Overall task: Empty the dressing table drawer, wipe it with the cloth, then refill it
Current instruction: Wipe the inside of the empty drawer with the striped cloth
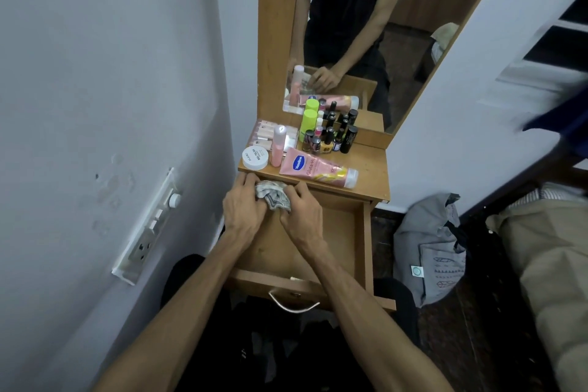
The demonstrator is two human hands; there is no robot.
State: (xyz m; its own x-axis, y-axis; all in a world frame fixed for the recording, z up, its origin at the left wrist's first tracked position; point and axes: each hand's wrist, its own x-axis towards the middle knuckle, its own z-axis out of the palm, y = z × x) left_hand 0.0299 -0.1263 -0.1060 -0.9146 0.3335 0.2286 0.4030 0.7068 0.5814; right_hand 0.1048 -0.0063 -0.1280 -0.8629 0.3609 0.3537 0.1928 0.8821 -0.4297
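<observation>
Drawer [331, 232] stands pulled out, its bare wooden floor showing where the arms do not hide it; nothing lies in the visible part. Both hands are at the far left corner, about 11 o'clock from the drawer's middle, bunched round the cloth [273, 197].

Left hand [243, 207]: fingers curled over the cloth's left side, knuckles up against the tabletop edge. Right hand [300, 212]: fingers closed on the cloth's right and lower edge. Neither hand is spread flat; both grip.

Cloth: small, crumpled, pale with grey-blue check or stripe, wadded into a ball rather than laid flat. It sits at the drawer's back lip, just under the tabletop; I cannot tell whether it touches the floor of the drawer.

Judgement on the step: the wipe looks barely begun or being readied. To do it well, flatten the wad into a pad, press it into the back corners first, then draw strokes toward 6 o'clock, to the front wall by the metal handle [294, 304], so dust collects at one edge. One hand could steady the drawer's side.

On the tabletop [372, 175], at 12 o'clock from the hands: pink lotion tube [313, 169] lying flat, white round jar [255, 158], pink bottle [278, 145], green-capped bottle [309, 125], cluster of nail polish bottles [331, 138]. These presumably await refilling.
</observation>
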